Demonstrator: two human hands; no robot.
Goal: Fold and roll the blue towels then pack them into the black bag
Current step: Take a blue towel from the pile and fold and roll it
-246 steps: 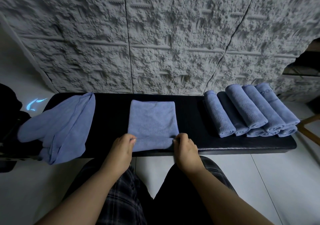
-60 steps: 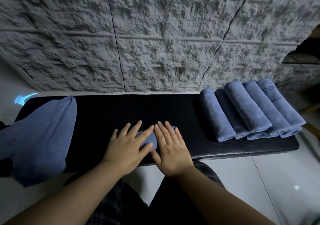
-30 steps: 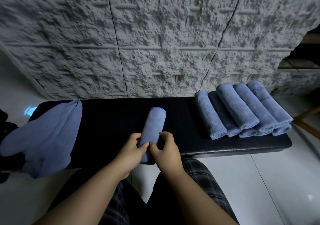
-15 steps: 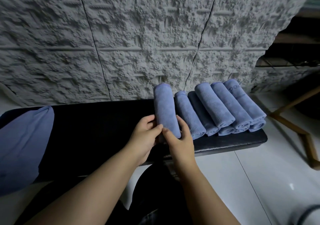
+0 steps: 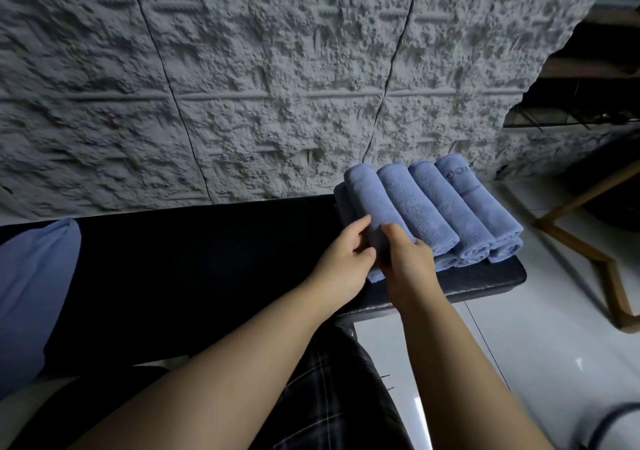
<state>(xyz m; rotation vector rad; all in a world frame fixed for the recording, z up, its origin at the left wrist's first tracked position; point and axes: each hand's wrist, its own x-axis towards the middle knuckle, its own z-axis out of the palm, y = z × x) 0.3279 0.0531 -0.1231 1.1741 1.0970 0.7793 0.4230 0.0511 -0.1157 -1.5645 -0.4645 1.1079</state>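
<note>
Rolled towel (image 5: 367,200) now atop stack (image 5: 450,214), long axis wallward.

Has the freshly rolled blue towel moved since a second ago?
Yes. The freshly rolled blue towel went rightward along the black padded bench, from mid-bench onto the stack of rolled blue towels; left hand and right hand grip it.

The rolled blue towel (image 5: 467,193) farthest to the right has some letters pressed into it near its far end. They look like "OOX", but they are too faint to read for sure.
</note>
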